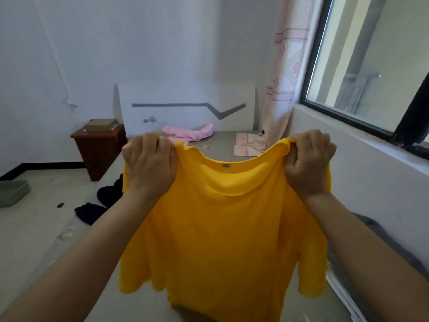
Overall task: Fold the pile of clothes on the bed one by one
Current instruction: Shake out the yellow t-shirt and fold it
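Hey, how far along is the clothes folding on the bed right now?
Done: one pink folded garment lies flat near the headboard. In hand: the left hand and right hand grip the shoulders of a yellow T-shirt, held up and unfolded. Left: a crumpled pink garment, dark clothes at the bed's left edge, and grey fabric at right.

A dark red-brown wooden nightstand (98, 149) stands beside the bed's head-left corner, a flat olive box (100, 124) on top. A green plastic basin (12, 192) sits on the floor.
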`<state>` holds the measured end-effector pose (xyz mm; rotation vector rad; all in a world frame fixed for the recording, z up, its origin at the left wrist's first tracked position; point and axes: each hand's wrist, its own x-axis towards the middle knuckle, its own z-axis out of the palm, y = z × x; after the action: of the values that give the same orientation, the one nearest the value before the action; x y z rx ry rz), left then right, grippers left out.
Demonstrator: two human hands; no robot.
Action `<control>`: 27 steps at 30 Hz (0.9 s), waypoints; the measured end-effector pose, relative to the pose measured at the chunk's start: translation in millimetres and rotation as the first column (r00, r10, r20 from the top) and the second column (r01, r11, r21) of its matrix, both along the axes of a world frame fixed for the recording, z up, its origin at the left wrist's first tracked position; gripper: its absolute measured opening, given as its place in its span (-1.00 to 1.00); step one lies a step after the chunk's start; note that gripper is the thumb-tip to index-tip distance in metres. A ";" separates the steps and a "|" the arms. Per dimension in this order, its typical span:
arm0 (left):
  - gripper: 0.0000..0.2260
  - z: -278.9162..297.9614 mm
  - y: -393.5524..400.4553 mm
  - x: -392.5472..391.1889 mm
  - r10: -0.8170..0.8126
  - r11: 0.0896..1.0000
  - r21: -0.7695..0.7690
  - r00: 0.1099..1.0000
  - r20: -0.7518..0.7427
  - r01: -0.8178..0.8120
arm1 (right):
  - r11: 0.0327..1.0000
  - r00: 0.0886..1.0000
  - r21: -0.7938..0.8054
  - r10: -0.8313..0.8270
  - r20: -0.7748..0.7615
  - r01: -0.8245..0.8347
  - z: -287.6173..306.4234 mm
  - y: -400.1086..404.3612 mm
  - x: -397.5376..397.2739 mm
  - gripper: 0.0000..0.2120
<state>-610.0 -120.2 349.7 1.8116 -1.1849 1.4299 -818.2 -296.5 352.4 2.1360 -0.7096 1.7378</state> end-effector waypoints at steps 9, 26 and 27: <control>-0.83 -138.4 -3.6 19.0 0.245 0.734 0.675 0.898 -0.365 0.074 | 0.853 0.814 0.500 0.178 -0.552 0.153 -148.6 -15.5 23.8 -0.75; -0.75 -332.3 95.7 -41.3 0.560 -0.142 0.934 0.804 -0.197 0.328 | 0.664 0.141 0.572 0.585 -0.799 0.481 -333.6 97.0 -50.9 -0.57; -0.75 -331.1 102.3 -49.6 0.567 -0.195 0.925 0.807 -0.166 0.327 | 0.670 0.110 0.590 0.614 -0.782 0.451 -333.0 103.7 -54.3 -0.57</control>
<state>-659.5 -17.9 18.7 3.0698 -1.9635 -0.8002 -872.5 -192.8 19.4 3.1244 -0.8291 -0.6725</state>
